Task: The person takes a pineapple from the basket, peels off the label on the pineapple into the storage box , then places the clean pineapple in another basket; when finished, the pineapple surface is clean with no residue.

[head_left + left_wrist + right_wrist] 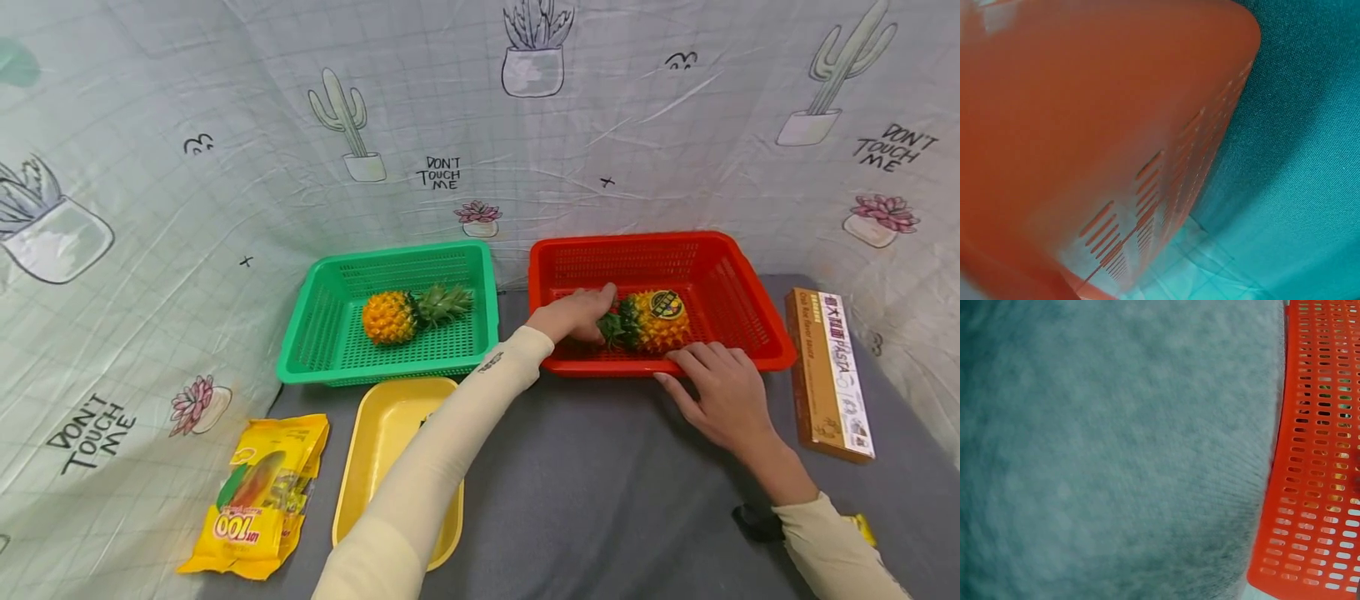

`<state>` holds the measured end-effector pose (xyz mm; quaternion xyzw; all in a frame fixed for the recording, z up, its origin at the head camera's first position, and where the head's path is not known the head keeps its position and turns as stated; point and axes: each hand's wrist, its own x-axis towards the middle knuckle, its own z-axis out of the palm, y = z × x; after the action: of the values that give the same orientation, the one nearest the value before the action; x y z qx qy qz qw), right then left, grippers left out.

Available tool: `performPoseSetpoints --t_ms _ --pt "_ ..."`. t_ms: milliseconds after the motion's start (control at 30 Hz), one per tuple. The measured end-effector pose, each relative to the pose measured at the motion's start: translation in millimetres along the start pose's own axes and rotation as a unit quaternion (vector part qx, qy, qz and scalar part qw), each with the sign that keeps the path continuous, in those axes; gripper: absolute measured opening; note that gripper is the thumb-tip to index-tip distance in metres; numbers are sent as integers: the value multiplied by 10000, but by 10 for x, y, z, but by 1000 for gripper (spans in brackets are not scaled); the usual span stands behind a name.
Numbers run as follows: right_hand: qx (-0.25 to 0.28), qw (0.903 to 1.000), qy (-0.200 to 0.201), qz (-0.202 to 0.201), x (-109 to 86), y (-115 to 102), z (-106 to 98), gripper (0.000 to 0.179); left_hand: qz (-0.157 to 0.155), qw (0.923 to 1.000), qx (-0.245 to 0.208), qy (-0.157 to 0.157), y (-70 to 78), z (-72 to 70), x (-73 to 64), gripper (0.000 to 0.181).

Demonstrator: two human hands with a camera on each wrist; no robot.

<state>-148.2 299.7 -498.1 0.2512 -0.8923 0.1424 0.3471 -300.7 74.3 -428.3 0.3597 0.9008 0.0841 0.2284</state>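
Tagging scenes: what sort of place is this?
Likely a makeshift tabletop filming booth, though the wider room is out of view: a cactus-print sheet rises behind and beside a grey cloth surface, where a green basket and a red basket sit side by side.

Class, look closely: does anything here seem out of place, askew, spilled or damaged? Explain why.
Nothing looks spilled or damaged. Only the yellow LOT 100 bag, at the head view's left, looks slightly odd: its lettering is upside down.

On my left wrist feed, I see a slotted red basket looming near, teal-looking cloth beside it.
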Motion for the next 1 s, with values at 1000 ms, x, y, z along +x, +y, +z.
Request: performPoseSetpoints --t_ms 1000 --pt "-52 10000 -13 -18 8 -25 -13 59 919 9866 -999 909 -95 -343 -431 60"
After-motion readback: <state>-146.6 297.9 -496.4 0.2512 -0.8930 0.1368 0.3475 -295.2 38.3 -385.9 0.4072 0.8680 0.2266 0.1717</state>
